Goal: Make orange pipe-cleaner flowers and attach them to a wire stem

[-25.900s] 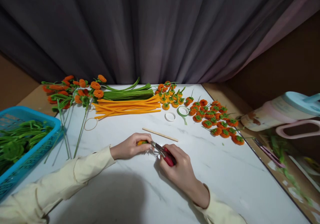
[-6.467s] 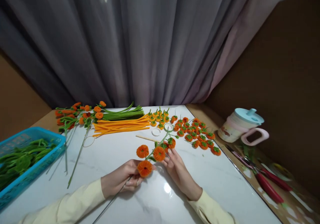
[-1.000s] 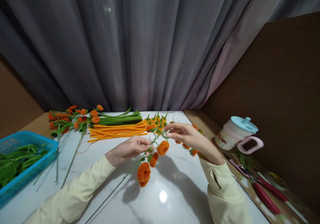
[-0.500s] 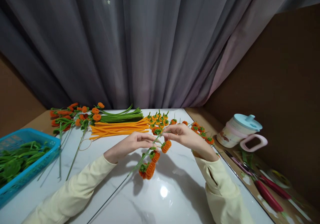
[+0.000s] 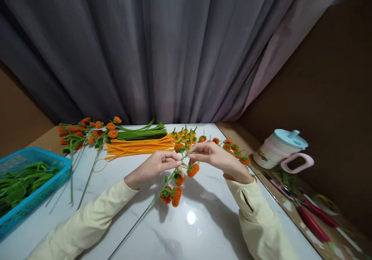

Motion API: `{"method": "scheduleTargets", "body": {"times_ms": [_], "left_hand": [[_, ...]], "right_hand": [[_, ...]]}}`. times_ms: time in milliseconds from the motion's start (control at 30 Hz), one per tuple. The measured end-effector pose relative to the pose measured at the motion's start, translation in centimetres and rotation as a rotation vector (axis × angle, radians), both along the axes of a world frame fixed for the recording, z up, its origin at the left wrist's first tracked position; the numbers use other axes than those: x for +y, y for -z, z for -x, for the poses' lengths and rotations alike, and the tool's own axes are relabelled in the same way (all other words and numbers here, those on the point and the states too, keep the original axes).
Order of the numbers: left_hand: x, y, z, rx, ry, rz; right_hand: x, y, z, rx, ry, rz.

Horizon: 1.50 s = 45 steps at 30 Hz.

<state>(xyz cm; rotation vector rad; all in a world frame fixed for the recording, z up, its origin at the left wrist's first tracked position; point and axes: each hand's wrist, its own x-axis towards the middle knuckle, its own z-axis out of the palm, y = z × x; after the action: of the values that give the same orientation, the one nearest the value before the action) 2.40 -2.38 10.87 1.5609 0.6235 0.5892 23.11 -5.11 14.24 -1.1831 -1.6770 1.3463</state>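
A long flower stem [image 5: 157, 197], wrapped green in its upper part and bare dark wire below, slants over the white table. Several orange fuzzy flower heads [image 5: 176, 197] with green bases branch from it. My left hand [image 5: 158, 166] pinches the stem near its upper end, thumb and fingers closed. Close beside it, my right hand [image 5: 207, 154] is closed with fingertips pressed on a thin green strand at the stem's top. Another orange flower head [image 5: 193, 170] hangs just under my right fingertips. What exactly lies between the right fingertips is partly hidden.
Behind my hands lie orange pipe cleaners [image 5: 136, 147], green pipe cleaners [image 5: 142, 133] and small orange flower heads [image 5: 184, 135]. Finished flower stems [image 5: 87, 134] rest at the left, beside a blue basket [image 5: 62, 171] of green leaves. Rightward stand a lidded cup [image 5: 279, 147] and red-handled pliers [image 5: 312, 223].
Both hands keep their hold near the stem's top with barely any movement. The hanging flower heads have turned slightly. The whole view has shifted a little.
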Motion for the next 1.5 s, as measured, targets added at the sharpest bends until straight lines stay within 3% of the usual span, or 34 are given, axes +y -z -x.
{"method": "scheduleTargets", "body": {"times_ms": [167,333,567,700,900,1067,1133,1267,1333,1400,1500], "left_hand": [[0.0,0.2,-0.1,0.029,-0.058,-0.145],[-0.2,0.0,-0.1,0.05,-0.078,-0.219],[-0.7,-0.7,-0.3,0.103,-0.103,-0.18],[-1.0,-0.9,-0.4,0.141,-0.098,-0.173],[-1.2,-1.8,-0.3,0.161,0.01,-0.127],[-0.8,-2.0,0.1,0.144,0.082,0.033],[-0.6,-1.7,0.2,0.143,0.064,0.075],[-0.5,-0.9,0.2,0.108,-0.007,0.061],[-0.4,-0.6,0.1,0.082,-0.064,0.024],[-0.4,-0.4,0.1,0.056,-0.112,-0.013],[-0.4,-0.3,0.1,0.013,-0.134,-0.029]], "right_hand": [[0.3,0.3,-0.9,0.072,0.018,0.102],[0.5,0.6,-1.4,0.071,0.001,0.049],[-0.1,-0.5,-0.9,-0.207,0.0,-0.219],[0.1,0.1,0.0,-0.261,-0.015,-0.286],[0.5,0.8,0.1,-0.245,-0.059,-0.265],[0.4,0.7,0.2,-0.257,-0.049,-0.281],[0.2,0.7,0.5,-0.283,0.0,-0.319],[-0.9,0.3,1.0,-0.471,0.33,-0.546],[-1.7,-0.2,1.0,-0.566,0.432,-0.616],[-2.6,-0.8,1.1,-0.597,0.376,-0.571],[-3.2,-1.3,1.3,-0.553,0.153,-0.462]]}}
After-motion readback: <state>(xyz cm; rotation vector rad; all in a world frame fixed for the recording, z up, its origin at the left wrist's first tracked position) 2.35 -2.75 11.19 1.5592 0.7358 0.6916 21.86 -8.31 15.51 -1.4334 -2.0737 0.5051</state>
